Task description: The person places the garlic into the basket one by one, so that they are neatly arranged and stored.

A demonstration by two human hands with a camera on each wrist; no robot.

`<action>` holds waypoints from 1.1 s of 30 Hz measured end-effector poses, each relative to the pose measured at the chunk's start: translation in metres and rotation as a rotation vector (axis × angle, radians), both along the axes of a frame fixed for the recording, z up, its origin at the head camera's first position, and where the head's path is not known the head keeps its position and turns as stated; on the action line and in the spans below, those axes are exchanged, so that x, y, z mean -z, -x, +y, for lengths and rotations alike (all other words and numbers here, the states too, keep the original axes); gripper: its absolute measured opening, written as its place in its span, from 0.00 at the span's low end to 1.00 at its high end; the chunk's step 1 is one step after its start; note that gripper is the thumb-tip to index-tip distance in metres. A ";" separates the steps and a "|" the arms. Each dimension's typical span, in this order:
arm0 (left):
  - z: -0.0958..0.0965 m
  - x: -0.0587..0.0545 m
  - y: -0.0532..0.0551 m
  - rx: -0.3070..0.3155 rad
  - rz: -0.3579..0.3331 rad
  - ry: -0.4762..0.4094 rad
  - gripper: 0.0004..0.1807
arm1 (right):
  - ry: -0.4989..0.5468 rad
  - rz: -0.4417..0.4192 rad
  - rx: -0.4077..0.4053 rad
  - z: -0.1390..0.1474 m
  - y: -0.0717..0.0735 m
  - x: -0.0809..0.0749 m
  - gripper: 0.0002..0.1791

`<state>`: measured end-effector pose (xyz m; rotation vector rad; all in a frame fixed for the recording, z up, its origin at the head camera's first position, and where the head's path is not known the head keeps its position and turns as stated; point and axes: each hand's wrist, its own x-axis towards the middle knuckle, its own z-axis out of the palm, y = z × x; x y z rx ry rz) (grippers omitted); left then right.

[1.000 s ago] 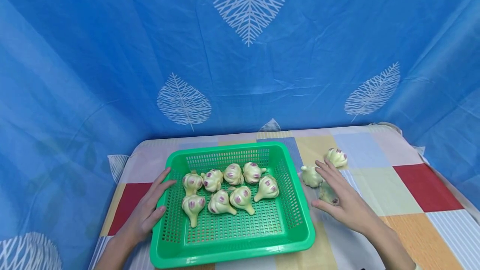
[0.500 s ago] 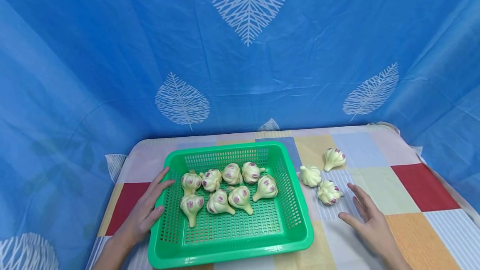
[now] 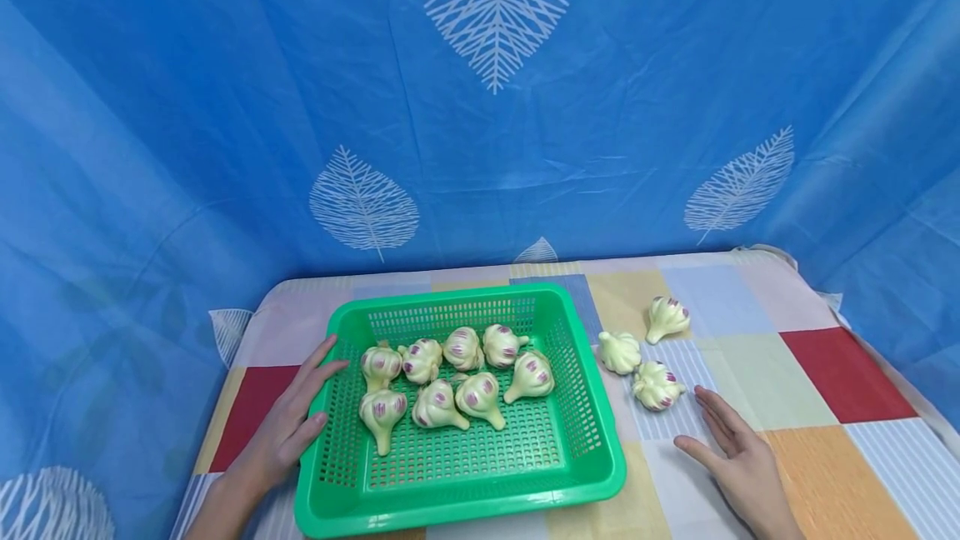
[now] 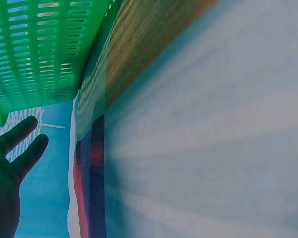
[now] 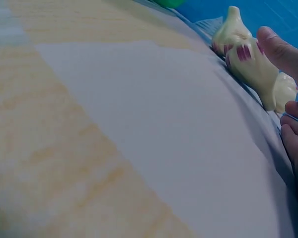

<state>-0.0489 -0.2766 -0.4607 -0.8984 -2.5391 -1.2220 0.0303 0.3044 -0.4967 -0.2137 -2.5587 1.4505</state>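
A green plastic basket (image 3: 465,513) with slotted walls stands on the table and holds several garlic bulbs (image 3: 478,394) with purple streaks. My left hand (image 3: 288,419) is at the basket's left side, fingers spread and fingertips right at the rim. In the left wrist view two of its fingers (image 4: 27,153) point toward the basket wall. Right of the basket lie three more bulbs: a pale one (image 3: 619,352), a streaked one (image 3: 657,386) and one farther back (image 3: 667,319). My right hand (image 3: 738,461) rests low over the cloth, nearest the streaked bulb, holding nothing, its thumb (image 5: 283,52) apart from the fingers.
A patchwork cloth (image 3: 810,373) in coloured squares covers the table. Blue curtains (image 3: 480,148) with white leaf prints enclose the back and both sides. The basket takes up the left and middle of the table.
My right hand has drawn back toward the front right, away from the three loose bulbs it partly covered. The streaked bulb nearest it shows fully now. The left hand stays at the basket.
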 end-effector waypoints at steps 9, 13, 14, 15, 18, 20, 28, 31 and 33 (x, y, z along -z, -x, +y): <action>-0.001 0.003 0.000 -0.011 0.003 0.021 0.32 | -0.017 0.123 -0.107 -0.007 0.022 0.003 0.51; -0.002 0.004 0.000 -0.011 -0.007 0.021 0.32 | -0.012 0.130 -0.168 -0.005 0.033 0.003 0.50; -0.002 0.004 0.000 -0.010 -0.009 0.022 0.32 | -0.019 0.131 -0.182 -0.004 0.036 0.003 0.50; -0.002 0.004 0.000 -0.009 -0.011 0.022 0.32 | -0.028 0.131 -0.192 -0.003 0.038 0.003 0.50; -0.003 0.004 0.000 -0.011 -0.014 0.025 0.32 | -0.072 0.120 -0.202 -0.003 0.045 0.004 0.49; -0.003 0.004 -0.001 -0.010 -0.015 0.027 0.33 | -0.092 0.110 -0.199 -0.004 0.049 0.004 0.46; -0.002 0.003 0.000 -0.023 -0.023 0.041 0.34 | -0.134 0.164 -0.147 -0.009 0.055 0.005 0.34; -0.003 0.004 0.000 -0.022 -0.018 0.044 0.33 | -0.133 0.166 -0.131 -0.009 0.054 0.005 0.33; -0.003 0.005 0.000 -0.019 -0.017 0.043 0.33 | -0.137 0.157 -0.122 -0.010 0.053 0.005 0.33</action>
